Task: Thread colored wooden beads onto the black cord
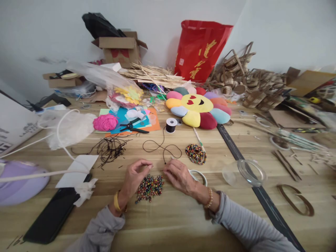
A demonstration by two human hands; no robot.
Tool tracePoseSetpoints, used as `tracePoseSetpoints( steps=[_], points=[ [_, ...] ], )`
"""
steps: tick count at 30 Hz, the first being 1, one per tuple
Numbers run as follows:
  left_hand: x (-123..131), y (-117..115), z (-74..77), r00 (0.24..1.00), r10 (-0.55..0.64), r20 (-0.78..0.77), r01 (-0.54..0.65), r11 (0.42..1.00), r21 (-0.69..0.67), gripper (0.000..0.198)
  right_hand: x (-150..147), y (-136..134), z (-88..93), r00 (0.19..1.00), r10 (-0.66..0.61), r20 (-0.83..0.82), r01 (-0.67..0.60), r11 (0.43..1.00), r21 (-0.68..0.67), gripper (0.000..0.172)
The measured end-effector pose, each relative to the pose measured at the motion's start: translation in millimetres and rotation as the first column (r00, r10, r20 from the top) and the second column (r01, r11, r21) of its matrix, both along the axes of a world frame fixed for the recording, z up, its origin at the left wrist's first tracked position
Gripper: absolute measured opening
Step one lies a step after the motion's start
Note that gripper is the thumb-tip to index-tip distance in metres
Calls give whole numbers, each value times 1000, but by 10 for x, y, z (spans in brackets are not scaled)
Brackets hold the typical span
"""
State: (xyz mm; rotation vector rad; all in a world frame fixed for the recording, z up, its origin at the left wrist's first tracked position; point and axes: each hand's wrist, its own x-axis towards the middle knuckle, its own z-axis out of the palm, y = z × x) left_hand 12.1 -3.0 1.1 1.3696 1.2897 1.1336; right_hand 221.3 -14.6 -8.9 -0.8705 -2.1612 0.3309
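Note:
A small pile of multicoloured beads (150,188) lies on the wooden table between my hands. Just above its left side, my left hand (135,175) has thumb and index finger pinched together; whatever is between them is too small to make out. At the pile's upper right, my right hand (180,175) pinches thin black cord (164,151). That cord loops across the table from a white spool (171,125) wound with black. White-handled scissors (201,176) lie partly hidden behind my right hand. Farther right rests a coil of strung beads (195,154).
Left of the hands lie tangled black cord pieces (111,148), a dark phone (51,215) and white paper (77,170). Black-handled pliers (133,128), pink yarn (105,122) and a flower cushion (198,107) sit farther back. A clear round container (252,173) stands at right.

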Motion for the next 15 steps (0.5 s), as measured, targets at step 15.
tracePoseSetpoints(
  steps=[15],
  points=[
    [-4,-26,-5,995,-50,-87,55,997,55,8,9,-8,-27,1000,14,-4,-14,1000,-10,11]
  ],
)
